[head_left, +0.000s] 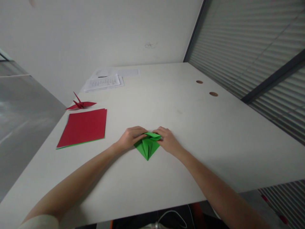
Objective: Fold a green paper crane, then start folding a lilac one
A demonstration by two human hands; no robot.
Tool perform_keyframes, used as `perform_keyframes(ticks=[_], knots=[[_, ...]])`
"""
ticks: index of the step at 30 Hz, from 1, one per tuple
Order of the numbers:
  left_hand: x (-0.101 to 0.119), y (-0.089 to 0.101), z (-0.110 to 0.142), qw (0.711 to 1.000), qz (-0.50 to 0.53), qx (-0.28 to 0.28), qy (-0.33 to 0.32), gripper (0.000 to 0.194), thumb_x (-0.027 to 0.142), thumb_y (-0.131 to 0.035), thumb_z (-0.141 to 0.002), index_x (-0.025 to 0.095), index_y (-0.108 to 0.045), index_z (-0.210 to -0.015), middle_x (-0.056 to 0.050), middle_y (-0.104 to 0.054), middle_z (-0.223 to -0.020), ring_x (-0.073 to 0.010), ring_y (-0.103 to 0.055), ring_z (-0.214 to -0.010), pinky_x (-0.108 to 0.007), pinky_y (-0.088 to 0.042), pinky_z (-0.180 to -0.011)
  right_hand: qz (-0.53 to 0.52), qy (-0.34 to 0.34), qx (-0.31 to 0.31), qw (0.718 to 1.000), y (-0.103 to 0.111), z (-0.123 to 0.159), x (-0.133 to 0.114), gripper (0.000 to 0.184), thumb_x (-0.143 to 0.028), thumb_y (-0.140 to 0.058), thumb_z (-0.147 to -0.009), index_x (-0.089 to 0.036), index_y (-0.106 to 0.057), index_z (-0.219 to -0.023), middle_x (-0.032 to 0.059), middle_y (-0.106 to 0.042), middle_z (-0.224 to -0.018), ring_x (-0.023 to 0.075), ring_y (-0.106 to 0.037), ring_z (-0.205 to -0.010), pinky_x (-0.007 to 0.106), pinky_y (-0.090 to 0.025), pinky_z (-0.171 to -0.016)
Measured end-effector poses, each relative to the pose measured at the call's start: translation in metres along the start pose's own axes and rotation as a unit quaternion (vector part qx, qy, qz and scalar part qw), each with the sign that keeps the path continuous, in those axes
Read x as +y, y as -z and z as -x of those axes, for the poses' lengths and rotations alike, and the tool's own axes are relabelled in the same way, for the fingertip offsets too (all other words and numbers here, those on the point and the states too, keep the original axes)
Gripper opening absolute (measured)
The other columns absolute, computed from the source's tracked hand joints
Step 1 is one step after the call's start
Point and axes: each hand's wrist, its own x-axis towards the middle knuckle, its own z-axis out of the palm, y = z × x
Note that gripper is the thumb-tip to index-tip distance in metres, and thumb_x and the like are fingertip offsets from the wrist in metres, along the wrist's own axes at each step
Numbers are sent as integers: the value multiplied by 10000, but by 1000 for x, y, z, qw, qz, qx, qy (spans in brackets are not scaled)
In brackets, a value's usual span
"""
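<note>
A partly folded sheet of green origami paper (147, 149) lies on the white table, one pointed corner toward me and its upper flap lifted and bent over. My left hand (132, 136) is closed on its upper left edge, thumb and fingers pinching the paper. At the upper right edge my right hand (168, 140) grips the raised flap, with the fingertips partly hidden behind it. Both hands rest close to the tabletop, only a short gap apart.
To the left lies a stack of red and green paper squares (83, 127). Behind it stands a folded red paper crane (81, 104). Written sheets (103, 82) lie at the back left. Two round holes (213, 94) pierce the table (190, 121) near the blinds (250, 47).
</note>
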Motion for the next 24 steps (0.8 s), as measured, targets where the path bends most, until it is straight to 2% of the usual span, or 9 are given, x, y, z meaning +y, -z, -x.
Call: perform_keyframes(ticks=[5, 7, 10, 13, 17, 24], knots=[[2, -3, 1, 999, 3, -5, 35, 242, 294, -538, -950, 157, -703, -1062, -85, -740, -995, -177, -698, -896, -288, -560, -820, -72, -3, 25, 997, 0, -1, 0, 87, -167, -693, -815, -191, -633, -872, 8, -590, -797, 152, -557, -735, 281, -438, -699], [2, -4, 1, 999, 1, -7, 34, 254, 287, -542, -945, 161, -685, -1113, -90, -735, -1036, -182, -695, -932, -301, -558, -851, -80, -15, 31, 996, -3, -2, 0, 122, -93, -665, -800, -190, -624, -862, 1, -580, -792, 142, -553, -722, 274, -436, -694], [-1, -4, 1, 1000, -3, -26, -7, 250, 254, -542, -941, 171, -678, -1133, -95, -727, -1063, -182, -688, -970, -323, -562, -871, -83, -26, 17, 996, -6, -2, 1, 238, 19, -592, -750, -191, -617, -858, -4, -564, -809, 129, -543, -714, 266, -438, -693], [-4, -2, 3, 997, -28, -51, -50, 240, 197, -532, -931, 174, -688, -1112, -99, -724, -1075, -182, -686, -978, -333, -570, -856, -91, -20, -4, 996, -4, 0, 0, 309, 56, -531, -726, -195, -623, -880, 3, -556, -859, 127, -544, -751, 264, -453, -714], [-6, 1, 6, 983, -114, -83, -120, 246, 137, -551, -879, 166, -704, -1070, -116, -715, -1079, -215, -668, -984, -384, -552, -858, -68, 11, -63, 996, 7, 3, -2, 357, 50, -513, -743, -191, -659, -962, 35, -565, -953, 153, -569, -886, 298, -473, -815], [3, 2, 4, 967, -175, -142, -119, 305, 164, -526, -873, 149, -684, -1133, -127, -666, -1009, -222, -604, -943, -405, -507, -855, 22, 49, -145, 988, 19, 5, -3, 375, -47, -597, -790, -244, -717, -1085, 67, -600, -1012, 215, -552, -969, 405, -475, -894]])
